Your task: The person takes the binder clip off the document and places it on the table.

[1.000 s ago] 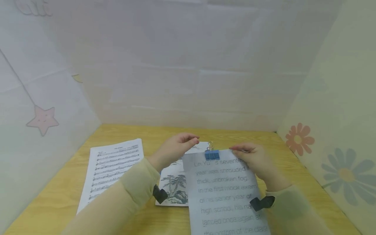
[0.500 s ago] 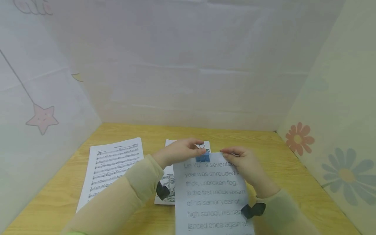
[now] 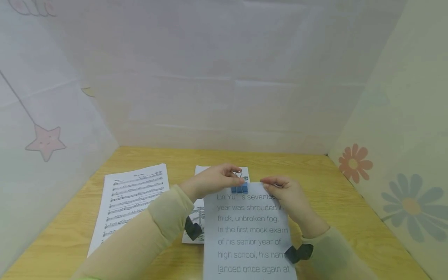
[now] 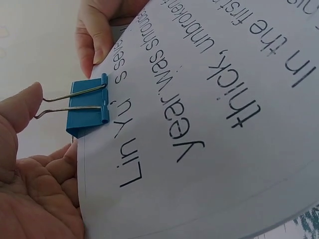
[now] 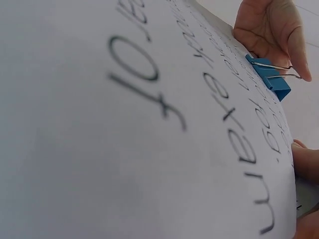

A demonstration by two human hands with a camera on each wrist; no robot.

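Note:
Printed paper (image 3: 248, 237) with large English text is held up at its top edge, which carries a blue binder clip (image 3: 239, 188). My left hand (image 3: 215, 182) is at the clip; in the left wrist view its thumb (image 4: 25, 102) meets the ends of the wire handles and its other fingers lie behind the clip and the paper's edge. My right hand (image 3: 292, 202) pinches the paper's top right corner between thumb and fingers. Seen from the right wrist, the clip (image 5: 271, 79) bites the top edge, both wires standing out beyond it.
Sheet music (image 3: 136, 198) lies on the wooden table (image 3: 294, 159) to the left. Partly covered by the held paper is a sheet with a tree drawing (image 3: 193, 233). Pale walls with flower and star pictures enclose the table at the back and sides.
The left hand, earlier apart from the clip, has come to its wire handles. The paper, clip and right hand have shifted left, covering more of the tree drawing.

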